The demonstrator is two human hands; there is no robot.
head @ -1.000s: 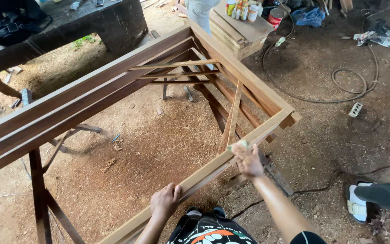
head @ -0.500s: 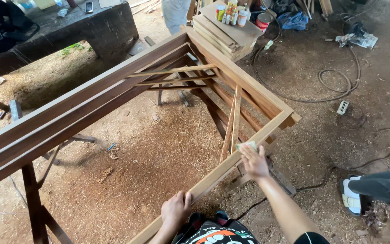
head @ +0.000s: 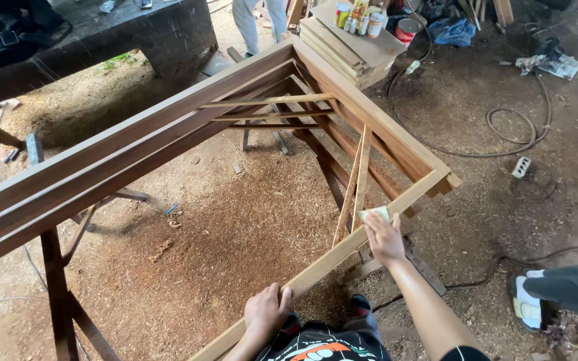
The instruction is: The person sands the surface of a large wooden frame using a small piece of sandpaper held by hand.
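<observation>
Right hand point(head: 384, 238) presses a pale sanding pad point(head: 374, 214) flat against the wooden frame point(head: 316, 267), while left hand point(head: 267, 309) grips its near rail.

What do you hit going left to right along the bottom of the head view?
Wooden trestle leg → left hand gripping the frame's near rail → right hand pressing a pale sanding pad on that rail → another person's white shoe.
</observation>
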